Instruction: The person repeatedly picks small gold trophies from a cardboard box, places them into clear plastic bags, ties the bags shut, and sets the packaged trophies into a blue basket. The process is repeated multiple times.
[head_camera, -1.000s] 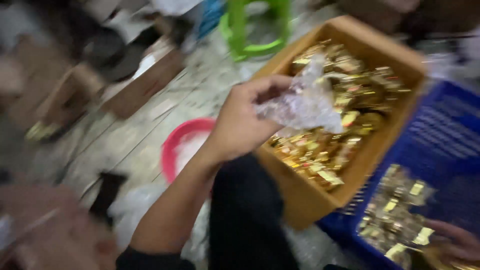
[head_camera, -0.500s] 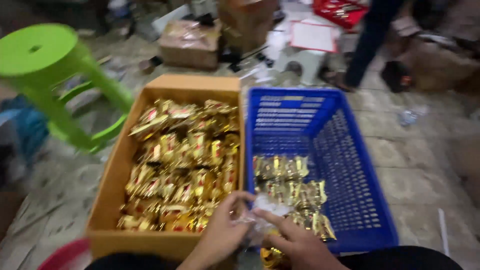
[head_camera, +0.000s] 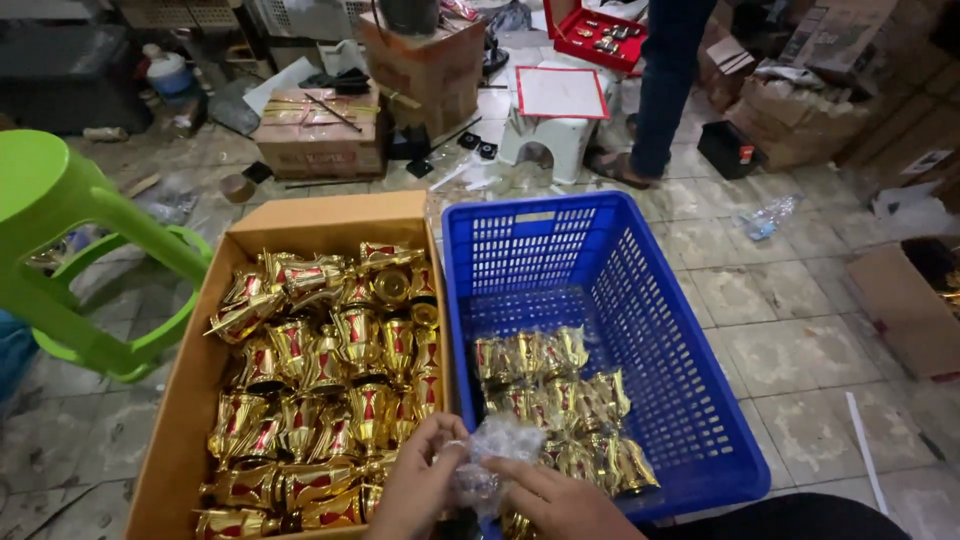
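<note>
while both hands meet over the near edge of the blue crate (head_camera: 690, 330), the left hand (head_camera: 415, 490) and right hand (head_camera: 560, 505) pinch a crumpled clear plastic bag (head_camera: 490, 455) between them, beside the cardboard box (head_camera: 180, 440) of gold-and-red trophy cups (head_camera: 330, 370).

Blue basket (head_camera: 690, 330) beyond the hands has bare floor at its far end. Left, gold cups (head_camera: 330, 370) pack the cardboard box (head_camera: 180, 430) tight.
</note>
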